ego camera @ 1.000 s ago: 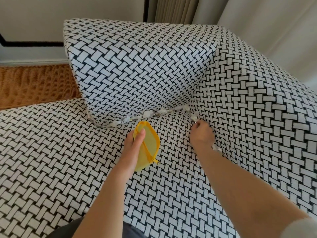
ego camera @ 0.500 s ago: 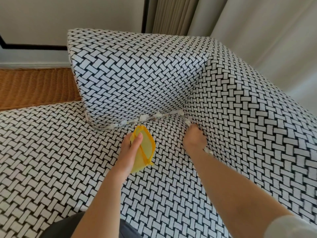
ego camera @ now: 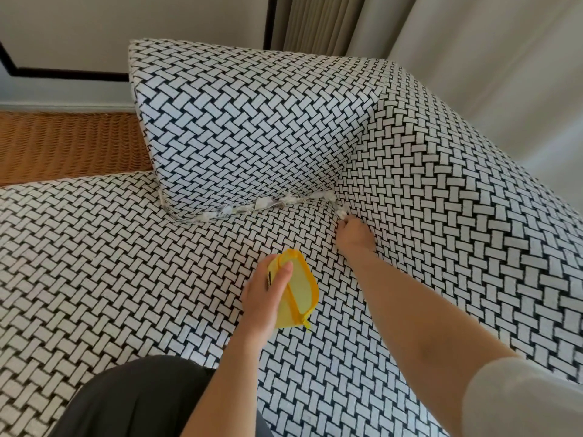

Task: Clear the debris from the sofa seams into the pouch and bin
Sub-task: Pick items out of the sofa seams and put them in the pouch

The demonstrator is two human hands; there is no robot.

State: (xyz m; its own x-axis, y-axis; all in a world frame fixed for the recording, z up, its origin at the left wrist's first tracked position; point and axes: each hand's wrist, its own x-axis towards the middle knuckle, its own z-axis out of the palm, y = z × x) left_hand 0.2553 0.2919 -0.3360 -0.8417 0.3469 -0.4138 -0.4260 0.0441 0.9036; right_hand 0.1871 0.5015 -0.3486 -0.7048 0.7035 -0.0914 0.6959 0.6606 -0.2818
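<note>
Hands: we count two, the left hand (ego camera: 262, 298) near 6 o'clock and the right hand (ego camera: 355, 238) at 1 o'clock of it.
Pouch: we see one yellow pouch (ego camera: 299, 288).
Debris: we make out roughly six white scraps of debris (ego camera: 262, 203) at 12 o'clock of the pouch (the smallest blur together, so we cannot settle the number).
Cushion: one back cushion (ego camera: 252, 121).
Sofa: one sofa (ego camera: 94, 263).
Wicker: one wicker panel (ego camera: 69, 143), at 9 o'clock.
</note>
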